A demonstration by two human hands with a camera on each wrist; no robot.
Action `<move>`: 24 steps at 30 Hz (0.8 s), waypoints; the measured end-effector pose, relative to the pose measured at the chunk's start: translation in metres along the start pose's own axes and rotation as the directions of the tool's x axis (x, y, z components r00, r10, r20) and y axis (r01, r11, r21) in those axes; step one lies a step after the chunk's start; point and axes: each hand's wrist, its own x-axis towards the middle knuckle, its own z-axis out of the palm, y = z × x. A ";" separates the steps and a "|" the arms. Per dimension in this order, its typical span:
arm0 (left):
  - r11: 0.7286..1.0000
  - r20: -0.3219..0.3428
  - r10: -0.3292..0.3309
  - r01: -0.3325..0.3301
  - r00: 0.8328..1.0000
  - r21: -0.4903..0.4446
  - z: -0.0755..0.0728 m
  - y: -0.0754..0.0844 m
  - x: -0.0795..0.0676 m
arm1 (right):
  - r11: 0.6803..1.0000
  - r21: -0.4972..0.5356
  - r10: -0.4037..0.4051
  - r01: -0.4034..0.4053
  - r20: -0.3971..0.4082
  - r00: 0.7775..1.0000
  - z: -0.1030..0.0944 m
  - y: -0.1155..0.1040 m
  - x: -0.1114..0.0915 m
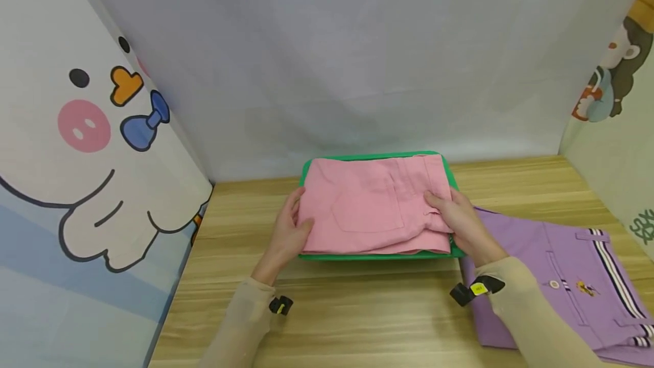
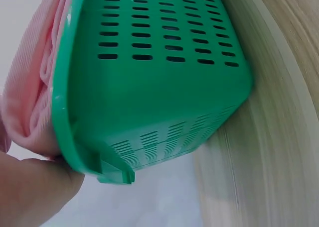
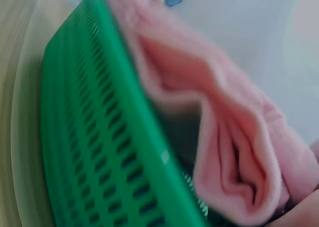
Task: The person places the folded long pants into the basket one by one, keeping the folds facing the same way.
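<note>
While left hand (image 1: 287, 234) and right hand (image 1: 464, 224) grip opposite ends of a folded pink garment (image 1: 365, 206) over a green basket (image 2: 164, 82), purple clothing (image 1: 567, 260) lies on the tabletop (image 1: 368, 311).

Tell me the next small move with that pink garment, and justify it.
Probably ease the pink garment straight down into the green basket: the left hand and right hand hold its opposite ends, it stands above the rim in both wrist views, and the head view shows it covering most of the basket's opening.

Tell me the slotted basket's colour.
The basket is green, showing best in the left wrist view.
</note>
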 end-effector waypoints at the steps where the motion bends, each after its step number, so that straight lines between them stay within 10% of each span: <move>1: 1.000 0.002 0.009 -0.009 1.000 0.015 0.001 0.000 0.001 | 1.000 0.016 0.016 -0.016 -0.001 1.000 0.001 0.000 0.002; 8: 0.953 0.056 0.080 -0.093 0.995 0.289 0.009 -0.004 0.000 | 0.996 0.017 0.083 -0.082 -0.036 0.996 0.004 -0.001 0.015; 11: 0.836 0.153 0.123 -0.185 0.981 0.516 0.016 -0.003 -0.005 | 0.996 -0.076 0.050 -0.055 -0.059 0.997 0.004 0.001 0.015; 14: 0.653 0.239 0.149 -0.276 0.960 0.705 0.022 -0.004 -0.009 | 0.972 -0.235 -0.042 0.024 -0.074 0.996 0.006 0.004 0.011; 18: 0.476 0.218 0.106 -0.242 0.970 0.846 0.026 -0.007 -0.012 | 0.838 -0.502 -0.309 0.214 -0.112 0.945 0.019 0.013 0.006; 21: 0.428 0.198 0.059 -0.204 0.978 0.880 0.026 -0.007 -0.013 | 0.703 -0.642 -0.476 0.305 -0.107 0.873 0.029 0.020 0.003; 24: 0.410 0.209 0.013 -0.196 0.978 0.891 0.027 -0.006 -0.012 | 0.617 -0.715 -0.487 0.328 -0.020 0.873 0.034 0.024 0.001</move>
